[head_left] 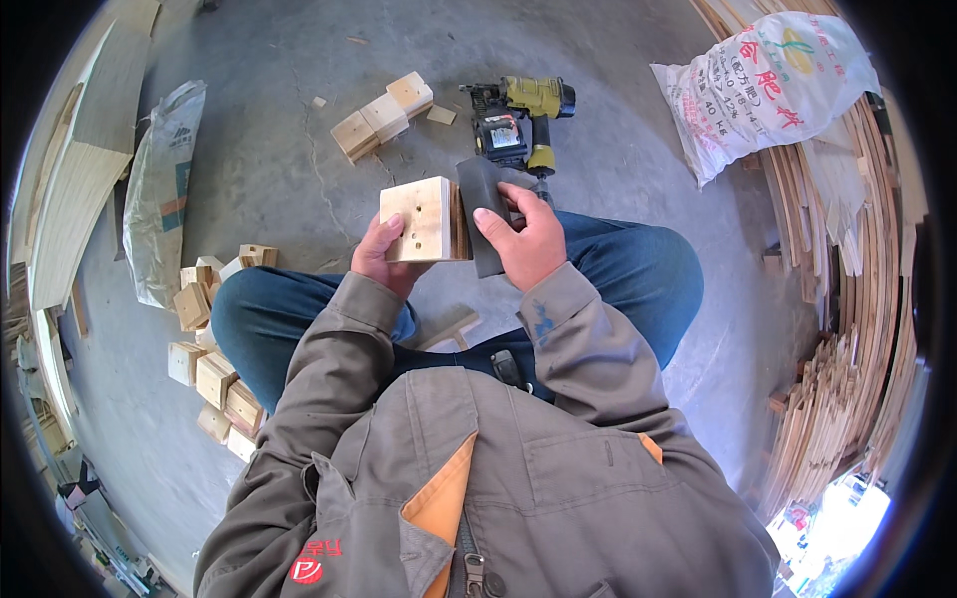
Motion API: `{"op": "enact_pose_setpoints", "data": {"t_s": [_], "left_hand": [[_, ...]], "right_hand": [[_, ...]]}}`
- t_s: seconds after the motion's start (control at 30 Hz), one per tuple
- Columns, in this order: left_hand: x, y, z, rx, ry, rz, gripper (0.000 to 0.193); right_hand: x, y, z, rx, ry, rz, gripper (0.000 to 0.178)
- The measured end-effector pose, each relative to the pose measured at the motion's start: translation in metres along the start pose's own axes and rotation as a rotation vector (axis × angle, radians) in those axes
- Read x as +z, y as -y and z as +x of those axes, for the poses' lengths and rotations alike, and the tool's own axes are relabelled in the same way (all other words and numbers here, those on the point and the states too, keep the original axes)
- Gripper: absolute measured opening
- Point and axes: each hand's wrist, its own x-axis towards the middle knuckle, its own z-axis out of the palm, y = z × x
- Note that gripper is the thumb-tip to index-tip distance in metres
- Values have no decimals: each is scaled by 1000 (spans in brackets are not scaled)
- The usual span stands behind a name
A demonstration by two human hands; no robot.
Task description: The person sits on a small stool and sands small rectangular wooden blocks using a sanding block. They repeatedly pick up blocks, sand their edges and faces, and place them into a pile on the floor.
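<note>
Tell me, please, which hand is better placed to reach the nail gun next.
Probably the right hand: it's nearer the nail gun, though holding a dark slab; the left hand holds a wooden block.

The pale cream square wooden block has dark round holes and a brown-striped side. The flat rectangular slab is dark grey, the nail gun yellow-green and black. Orange lining shows on the grey-brown cloth jacket; the bulging white plastic sack bears red print.

White sack on timber strips, right; pale sack beside stacked boards, left.
</note>
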Motion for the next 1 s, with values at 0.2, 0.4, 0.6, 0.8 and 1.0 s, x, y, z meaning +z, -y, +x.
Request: {"op": "enact_pose_setpoints", "data": {"t_s": [0.2,0.4,0.6,0.8,1.0], "left_hand": [[9,-11,2,62,-214,-159,59],[9,-24,2,146,-377,-160,55],[1,-21,0,95,-307,-171,59],[-4,-20,2,34,-407,-83,68],[4,-22,-2,28,-417,-81,69]], "right_hand": [[1,17,-14,-15,204,-87,60],[-7,11,-11,22,192,31,60],[-10,22,-4,131,106,206,57],[-11,20,-5,158,108,166,59],[-7,15,-4,152,96,177,62]]}}
